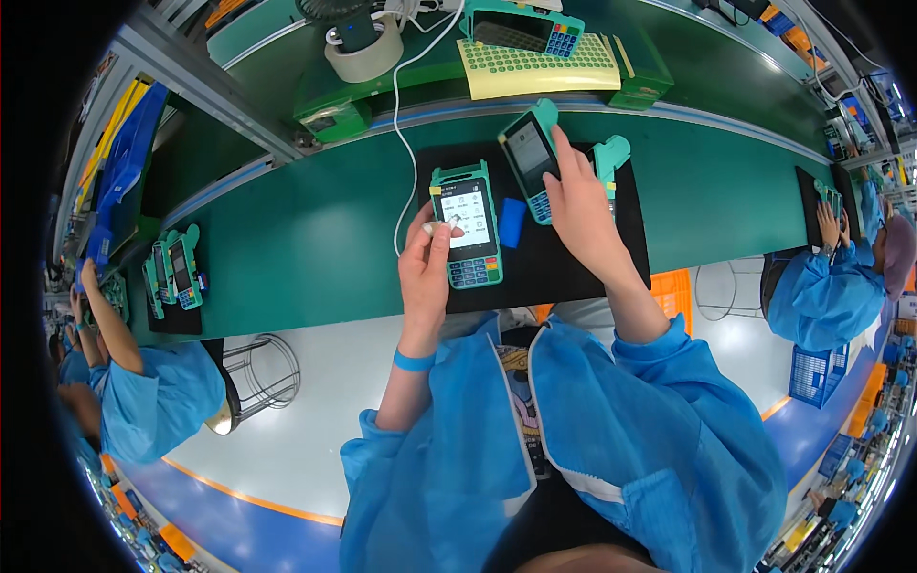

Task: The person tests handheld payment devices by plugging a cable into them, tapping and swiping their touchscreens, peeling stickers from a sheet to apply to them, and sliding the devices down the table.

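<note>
The head view showed two card terminals at the worker's hands, both on or just above a black mat (573, 277) on the green bench (334, 220). The first terminal (476, 244) lay face up at the mat's left side, its screen lit with rows of icons, and the left hand (426, 275) was beside it. That hand's thumb and forefinger were drawn together over the left edge of the screen; whether they pinched anything small, I could not tell. The right hand (585, 215) grasped the second terminal (528, 158) along its right side, thumb across the front and forefinger stretched up the edge, the top leaning left. Doing this well probably meant light, flat fingertip contact on the glass, a firm grip on the casing alone, and a thumb clear of the keys, since a stray press could have changed the display. Steadying the first terminal by its frame would likely have stopped it sliding. Both casings looked like hard, moulded green plastic, with smooth, flat screens above blocks of small raised keys. Between them lay a blue block (512, 222), oblong and matte, its material uncertain. The mat looked dull and thin, the bench smooth; a slim white cable (396, 105) curved down left of the first terminal.
</note>
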A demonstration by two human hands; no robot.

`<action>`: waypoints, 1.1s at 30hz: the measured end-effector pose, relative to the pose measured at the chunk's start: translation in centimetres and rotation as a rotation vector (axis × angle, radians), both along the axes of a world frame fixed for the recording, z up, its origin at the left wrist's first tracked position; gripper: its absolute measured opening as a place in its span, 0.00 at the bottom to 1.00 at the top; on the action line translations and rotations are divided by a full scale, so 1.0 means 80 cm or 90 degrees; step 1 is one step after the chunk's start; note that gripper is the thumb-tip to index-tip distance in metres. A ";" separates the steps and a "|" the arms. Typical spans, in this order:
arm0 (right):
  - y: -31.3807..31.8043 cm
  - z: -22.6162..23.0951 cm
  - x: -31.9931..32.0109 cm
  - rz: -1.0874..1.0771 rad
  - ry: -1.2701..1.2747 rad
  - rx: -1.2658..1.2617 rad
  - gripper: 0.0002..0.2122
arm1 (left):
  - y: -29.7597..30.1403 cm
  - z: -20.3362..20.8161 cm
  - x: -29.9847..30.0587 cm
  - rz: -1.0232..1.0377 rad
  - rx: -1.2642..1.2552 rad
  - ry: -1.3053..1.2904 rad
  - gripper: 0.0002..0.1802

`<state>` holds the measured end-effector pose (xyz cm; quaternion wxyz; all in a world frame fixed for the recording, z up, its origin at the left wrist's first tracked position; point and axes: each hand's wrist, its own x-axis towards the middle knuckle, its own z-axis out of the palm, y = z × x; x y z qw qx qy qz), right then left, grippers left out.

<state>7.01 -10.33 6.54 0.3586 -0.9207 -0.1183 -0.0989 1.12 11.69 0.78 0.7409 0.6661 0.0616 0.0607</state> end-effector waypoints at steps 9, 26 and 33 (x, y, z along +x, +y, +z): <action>0.008 -0.022 -0.073 -0.020 0.009 -0.032 0.28 | 0.011 0.010 -0.004 -0.003 0.010 -0.034 0.16; -0.088 -0.033 -0.046 -0.081 0.157 0.772 0.28 | -0.057 0.105 0.032 -0.196 0.184 -0.050 0.09; -0.102 -0.066 -0.049 -0.154 0.242 0.859 0.23 | -0.111 0.065 0.065 -0.344 0.158 0.033 0.15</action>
